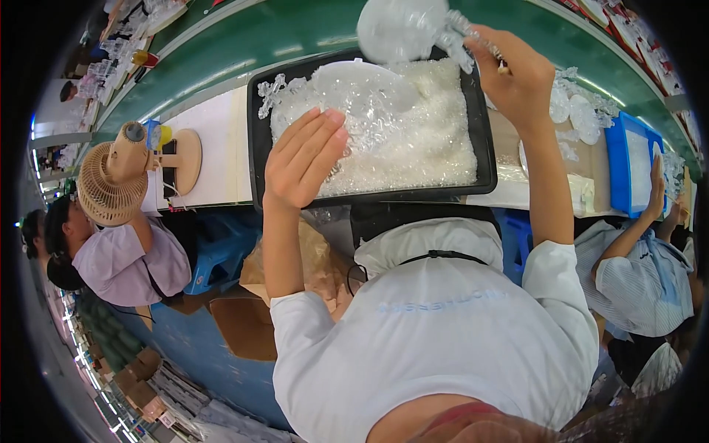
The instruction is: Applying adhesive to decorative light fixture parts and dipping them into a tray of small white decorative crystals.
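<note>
A black tray [484,159] in front of me holds a heap of small clear-white beads [436,151]. On the left part of the heap lies a clear round plastic piece [362,80], with glittering clear bits about it. My left hand [301,162] is over the tray's near left part, its fingers stretched out and nothing seen in them. Above the tray's far right corner, my right hand [523,77] is closed on a clear plastic piece [405,29] with a broad round disc and a knobbly stem. Whether my left fingertips touch the beads I cannot tell.
More clear plastic pieces [583,114] lie on the table to the right, beside a blue tray [620,162]. A beige fan [114,181] stands at the left. A green conveyor belt [295,33] runs along the far side. People sit on both sides; a cardboard box [240,325] is below.
</note>
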`<state>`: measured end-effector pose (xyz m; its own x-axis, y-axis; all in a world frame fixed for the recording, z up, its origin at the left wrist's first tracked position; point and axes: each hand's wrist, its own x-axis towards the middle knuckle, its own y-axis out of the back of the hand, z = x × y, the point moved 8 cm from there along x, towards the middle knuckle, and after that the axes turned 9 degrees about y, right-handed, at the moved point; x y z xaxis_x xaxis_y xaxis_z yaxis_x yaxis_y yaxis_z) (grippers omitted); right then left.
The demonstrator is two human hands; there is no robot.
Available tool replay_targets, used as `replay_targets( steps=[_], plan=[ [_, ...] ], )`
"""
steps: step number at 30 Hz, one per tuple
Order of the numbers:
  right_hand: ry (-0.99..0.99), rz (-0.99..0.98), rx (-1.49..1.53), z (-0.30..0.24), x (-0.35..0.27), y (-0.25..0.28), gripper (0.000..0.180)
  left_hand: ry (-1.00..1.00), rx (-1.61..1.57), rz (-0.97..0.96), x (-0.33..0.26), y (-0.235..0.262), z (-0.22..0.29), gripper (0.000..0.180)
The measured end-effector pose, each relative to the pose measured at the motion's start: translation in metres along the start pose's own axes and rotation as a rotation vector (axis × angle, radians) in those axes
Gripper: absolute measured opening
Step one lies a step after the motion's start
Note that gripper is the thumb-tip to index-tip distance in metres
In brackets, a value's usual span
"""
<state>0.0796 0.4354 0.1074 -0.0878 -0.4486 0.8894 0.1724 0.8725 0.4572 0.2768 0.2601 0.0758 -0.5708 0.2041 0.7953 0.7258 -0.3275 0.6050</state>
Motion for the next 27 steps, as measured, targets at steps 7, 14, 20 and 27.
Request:
replay_targets(
  steps=[7,14,20,27],
  plan=[
    [-0.034,0.019,0.016,-0.003,-0.008,0.003,0.018,0.015,0.002,0.000,-0.002,0.001,-0.003,0.021],
    [-0.094,0.025,0.049,0.003,-0.015,0.004,0.017,0.054,0.087,0.041,-0.005,0.004,-0.007,0.017],
    [-0.134,0.034,0.094,0.003,-0.017,0.002,0.016,0.124,0.175,0.080,-0.009,0.010,-0.008,0.012],
    [-0.153,0.089,-0.012,-0.008,-0.014,0.011,0.017,0.214,0.143,0.124,-0.010,0.045,-0.030,0.017]
  ],
)
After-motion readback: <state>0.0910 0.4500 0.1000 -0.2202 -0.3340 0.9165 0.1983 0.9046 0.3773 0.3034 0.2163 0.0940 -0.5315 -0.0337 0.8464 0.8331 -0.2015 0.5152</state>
